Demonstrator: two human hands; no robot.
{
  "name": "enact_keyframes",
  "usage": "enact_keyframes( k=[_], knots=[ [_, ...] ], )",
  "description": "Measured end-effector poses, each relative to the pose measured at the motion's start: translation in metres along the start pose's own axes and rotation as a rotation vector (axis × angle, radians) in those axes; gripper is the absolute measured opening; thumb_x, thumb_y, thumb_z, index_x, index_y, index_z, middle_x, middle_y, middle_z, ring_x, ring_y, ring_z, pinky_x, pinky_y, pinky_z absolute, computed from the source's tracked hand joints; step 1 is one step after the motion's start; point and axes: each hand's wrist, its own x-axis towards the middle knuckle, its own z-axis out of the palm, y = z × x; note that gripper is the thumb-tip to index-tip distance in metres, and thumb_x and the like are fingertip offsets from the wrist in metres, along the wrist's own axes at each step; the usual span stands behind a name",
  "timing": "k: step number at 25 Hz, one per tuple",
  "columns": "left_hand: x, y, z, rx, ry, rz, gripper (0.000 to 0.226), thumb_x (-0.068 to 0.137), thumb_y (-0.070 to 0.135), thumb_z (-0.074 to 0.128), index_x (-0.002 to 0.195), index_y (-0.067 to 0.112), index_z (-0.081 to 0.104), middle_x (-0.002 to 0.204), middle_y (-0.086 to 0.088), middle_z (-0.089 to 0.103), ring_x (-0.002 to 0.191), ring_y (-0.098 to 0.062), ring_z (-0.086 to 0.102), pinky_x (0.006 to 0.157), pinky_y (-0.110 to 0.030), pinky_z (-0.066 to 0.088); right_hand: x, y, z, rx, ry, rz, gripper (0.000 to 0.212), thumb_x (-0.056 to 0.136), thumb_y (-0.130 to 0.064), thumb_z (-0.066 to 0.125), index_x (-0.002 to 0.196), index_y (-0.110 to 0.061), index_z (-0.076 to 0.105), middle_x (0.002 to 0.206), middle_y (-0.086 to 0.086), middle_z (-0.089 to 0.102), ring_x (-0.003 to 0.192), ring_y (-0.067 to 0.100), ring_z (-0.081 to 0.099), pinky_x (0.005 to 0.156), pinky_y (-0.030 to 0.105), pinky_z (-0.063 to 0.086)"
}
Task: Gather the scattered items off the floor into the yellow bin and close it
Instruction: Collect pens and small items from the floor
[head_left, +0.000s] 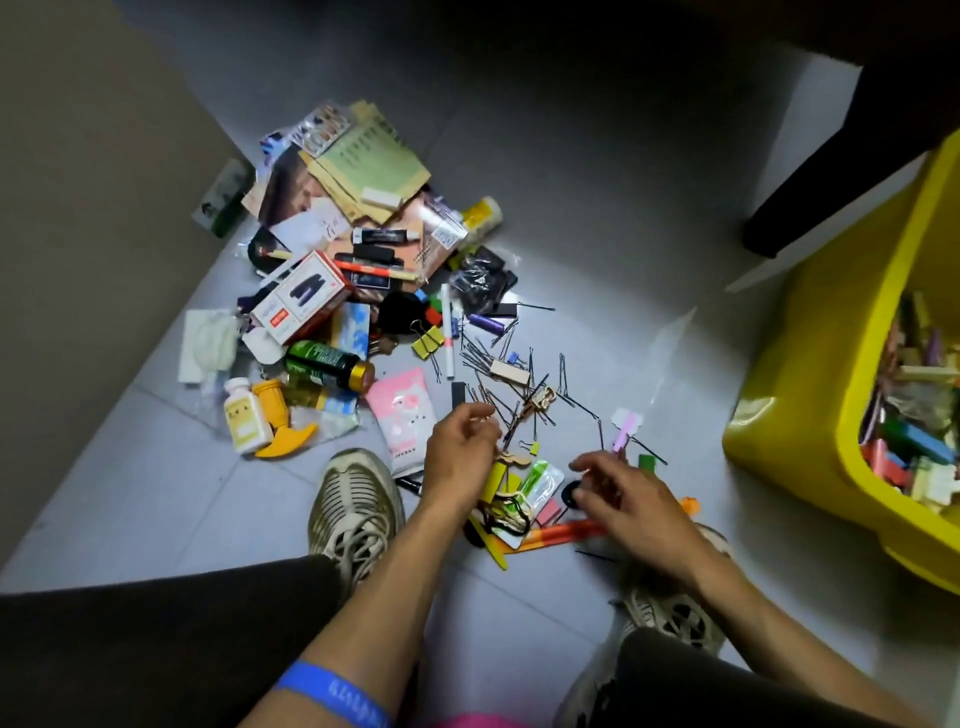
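- Yellow bin (810, 395) sits at far R on the grey tile floor (597, 208), lid off, open top already partly filled w/ small coloured bits (914, 415).
- Scattered items still on floor: main heap (343, 249) up-centre, w/ papers & card sheets at its top, a red/white box (301, 301), a green bottle w/ gold cap (327, 364) lying on its side, a small white/yellow bottle (244, 415), a yellow funnel-like piece (278, 415), a pink pouch (405, 415).
- Thin dark hairpins (498, 364) strewn between heap & my hands, w/ a yellow binder clip (428, 340) and a white marker (448, 332) beside them.
- Smaller pile betw. my hands: green/white packet (540, 480), orange stick (561, 532), black loop things; can't tell more.
- My left hand (460, 452) hovers just above the pins, fingers loosely curled, thumb near fingertips; can't tell if it's pinching a pin.
- My right hand (618, 493) is over the small pile, fingers spread & bent down, tips close to a black ring; grip unclear.
- Blue wristband (332, 693) on L forearm.
- My shoes: L (356, 509) just beside pink pouch, R (680, 613) under R wrist.
- Dark furniture leg (831, 176) upper R, behind bin.
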Motion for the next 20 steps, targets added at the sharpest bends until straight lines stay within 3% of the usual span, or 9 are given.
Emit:
enact_keyframes(
  k=[3, 6, 9, 11, 14, 20],
  knots=[
    [-0.001, -0.013, -0.006, 0.273, 0.047, 0.093, 0.016, 0.089, 0.016, 0.055, 0.095, 0.028, 0.064, 0.105, 0.016, 0.069, 0.09, -0.017, 0.067, 0.078, -0.036, 0.057, -0.006, 0.014, 0.01, -0.453, -0.149, -0.216, 0.023, 0.086, -0.041, 0.058, 0.107, -0.034, 0.053, 0.102, -0.014, 0.058, 0.092, 0.01, 0.054, 0.078, 0.029, 0.049],
    [-0.002, -0.021, -0.007, 0.555, 0.013, 0.217, 0.014, 0.086, 0.019, 0.057, 0.098, 0.024, 0.061, 0.133, 0.008, 0.062, 0.093, -0.018, 0.066, 0.075, -0.032, 0.055, -0.008, 0.019, 0.019, -0.572, -0.242, -0.274, 0.026, 0.083, -0.039, 0.059, 0.106, -0.029, 0.052, 0.107, -0.009, 0.052, 0.092, 0.014, 0.051, 0.077, 0.03, 0.048],
    [-0.005, -0.025, -0.004, 0.811, -0.053, 0.299, 0.02, 0.079, 0.034, 0.066, 0.087, 0.024, 0.05, 0.146, 0.009, 0.048, 0.098, -0.024, 0.065, 0.066, -0.032, 0.045, -0.004, 0.023, 0.025, -0.626, -0.174, -0.277, 0.018, 0.085, -0.024, 0.06, 0.102, -0.023, 0.057, 0.104, -0.004, 0.056, 0.088, 0.019, 0.052, 0.075, 0.032, 0.044],
    [-0.007, -0.027, 0.001, 0.961, -0.089, 0.349, 0.028, 0.078, 0.036, 0.067, 0.091, 0.022, 0.046, 0.134, -0.001, 0.056, 0.101, -0.029, 0.062, 0.067, -0.034, 0.041, -0.002, 0.022, 0.026, -0.645, -0.139, -0.279, 0.013, 0.085, -0.02, 0.06, 0.097, -0.022, 0.059, 0.098, -0.002, 0.058, 0.084, 0.02, 0.052, 0.075, 0.033, 0.045],
    [-0.005, -0.028, 0.006, 1.061, -0.063, 0.406, 0.027, 0.081, 0.02, 0.062, 0.105, 0.019, 0.048, 0.107, -0.006, 0.064, 0.097, -0.033, 0.062, 0.07, -0.036, 0.045, 0.002, 0.019, 0.021, -0.658, -0.097, -0.296, 0.018, 0.076, -0.019, 0.064, 0.093, -0.021, 0.061, 0.092, -0.002, 0.059, 0.083, 0.021, 0.054, 0.073, 0.034, 0.045],
    [-0.001, -0.029, 0.013, 1.093, -0.031, 0.389, 0.03, 0.08, 0.012, 0.057, 0.109, 0.02, 0.05, 0.102, -0.008, 0.065, 0.097, -0.034, 0.061, 0.072, -0.038, 0.051, -0.001, 0.01, -0.007, -0.6, 0.08, -0.264, 0.025, 0.066, -0.018, 0.064, 0.091, -0.02, 0.06, 0.086, 0.003, 0.055, 0.076, 0.026, 0.054, 0.065, 0.036, 0.042]
  ],
)
